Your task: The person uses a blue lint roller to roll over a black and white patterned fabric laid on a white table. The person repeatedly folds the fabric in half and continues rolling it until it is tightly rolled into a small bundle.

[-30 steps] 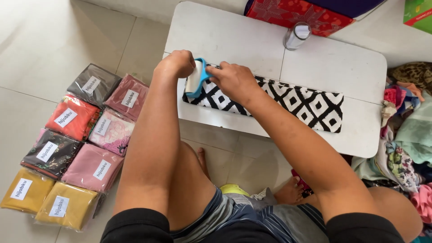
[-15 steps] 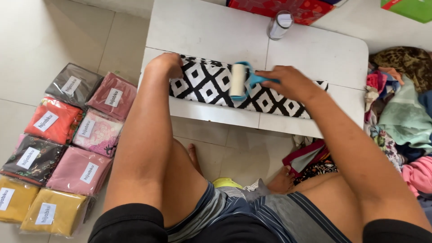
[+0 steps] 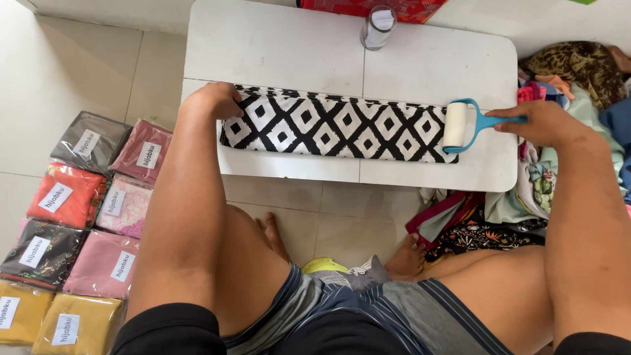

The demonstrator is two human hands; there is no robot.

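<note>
A long folded cloth [image 3: 335, 125] with a black and white diamond pattern lies across the low white table [image 3: 282, 46]. My left hand [image 3: 211, 100] presses down on the cloth's left end, fingers curled. My right hand [image 3: 539, 122] grips the blue handle of a lint roller [image 3: 460, 125]. The roller's white drum rests at the cloth's right end.
A clear glass jar [image 3: 378, 27] stands at the table's back, a red patterned box [image 3: 368, 6] behind it. Several bagged, labelled folded cloths [image 3: 85, 217] lie in rows on the tiled floor at left. A heap of loose clothes [image 3: 565, 131] fills the right side.
My right hand has run the lint roller from the cloth's left end to its right end. My left hand has stayed on the left end.
</note>
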